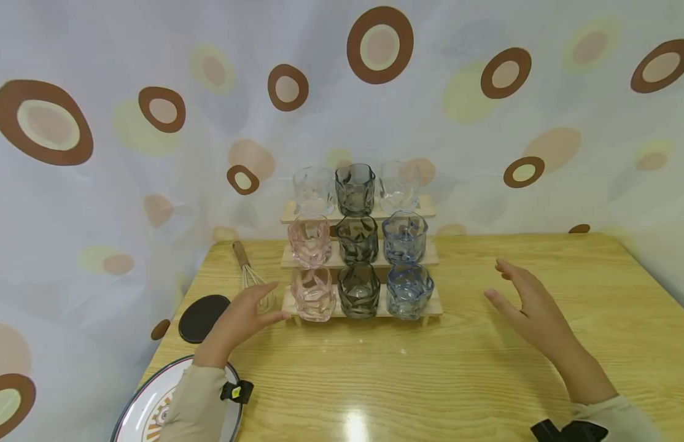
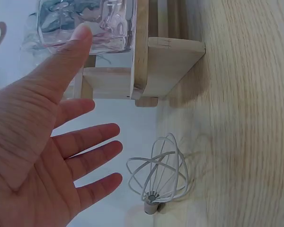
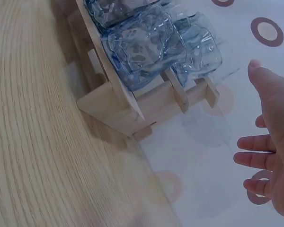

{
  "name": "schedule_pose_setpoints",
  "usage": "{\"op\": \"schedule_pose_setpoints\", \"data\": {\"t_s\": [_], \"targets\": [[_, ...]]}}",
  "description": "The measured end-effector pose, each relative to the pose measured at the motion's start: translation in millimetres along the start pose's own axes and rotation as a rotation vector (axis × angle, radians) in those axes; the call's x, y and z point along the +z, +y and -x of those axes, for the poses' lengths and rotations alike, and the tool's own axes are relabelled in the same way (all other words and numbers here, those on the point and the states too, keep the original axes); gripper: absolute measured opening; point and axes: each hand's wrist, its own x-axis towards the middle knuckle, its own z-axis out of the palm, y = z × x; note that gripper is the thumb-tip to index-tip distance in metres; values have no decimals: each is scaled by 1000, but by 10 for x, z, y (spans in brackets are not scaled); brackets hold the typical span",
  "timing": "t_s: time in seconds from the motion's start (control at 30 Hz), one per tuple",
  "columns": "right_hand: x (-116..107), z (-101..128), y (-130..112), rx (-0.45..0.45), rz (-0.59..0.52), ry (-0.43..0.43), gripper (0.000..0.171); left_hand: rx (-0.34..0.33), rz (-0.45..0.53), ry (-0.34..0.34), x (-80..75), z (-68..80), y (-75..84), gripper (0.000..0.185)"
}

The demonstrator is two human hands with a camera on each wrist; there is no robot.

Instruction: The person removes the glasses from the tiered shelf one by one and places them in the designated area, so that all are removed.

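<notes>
- The curtain (image 1: 154, 202) with brown and cream rings hangs behind the far and left edges of the surface (image 1: 430, 368), a pale wood-grain top.
- A three-step wooden rack (image 1: 361, 261) stands at the middle of the far edge, its lowest step toward the person. It carries nine faceted glasses — three to a step.
- A round plate (image 1: 140, 405) lies at the near left corner, partly under the left sleeve (image 1: 195, 402).
- The left hand (image 1: 239, 316) hovers near the left end of the rack's lowest step, palm turned toward the rack. Its grip is released: fingers straight and spread, holding nothing. In the left wrist view the thumb tip (image 2: 80, 35) lies right at the pink glass (image 1: 313, 293) on the lowest step's left end; whether it touches I cannot tell.
- The right hand (image 1: 532, 310) is raised over the surface to the right of the rack, well apart from it, palm facing the rack. Its grip is likewise released — fingers loosely straight, nothing held.
- The blue glass (image 1: 409, 290) sits at the right end of the lowest step, the smoky grey glass (image 1: 358, 290) between it and the pink one.
- A dark round coaster (image 1: 202, 317) lies near the left edge, just beyond the plate.
- A wire whisk (image 1: 252, 276) with a wooden handle lies by the rack's left end, its wire head close to the left hand's fingers.
</notes>
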Motion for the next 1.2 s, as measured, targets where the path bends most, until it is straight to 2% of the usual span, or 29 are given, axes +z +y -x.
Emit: {"op": "schedule_pose_setpoints", "data": {"t_s": [0.1, 0.27, 0.47, 0.57, 0.8, 0.97, 1.2], "targets": [[80, -53, -62, -27, -79, -3, 63, 20, 3, 2, 23, -37, -37, 76], [227, -153, -153, -82, -151, -24, 66, 84, 11, -1, 66, -113, -97, 68], [378, -255, -260, -122, -254, -41, 68, 60, 72, -64, 87, -172, -89, 59], [447, -290, -294, -116, -296, -52, 67, 48, 62, -79, 98, -190, -80, 54], [595, -362, -323, -86, -366, -77, 68, 4, 9, -57, 140, -185, -86, 49], [678, -384, -345, -31, -382, -97, 73, -2, 39, -40, 157, -190, -102, 47], [758, -400, -395, 14, -391, -135, 73, -20, 108, -52, 174, -197, -150, 47]]}}
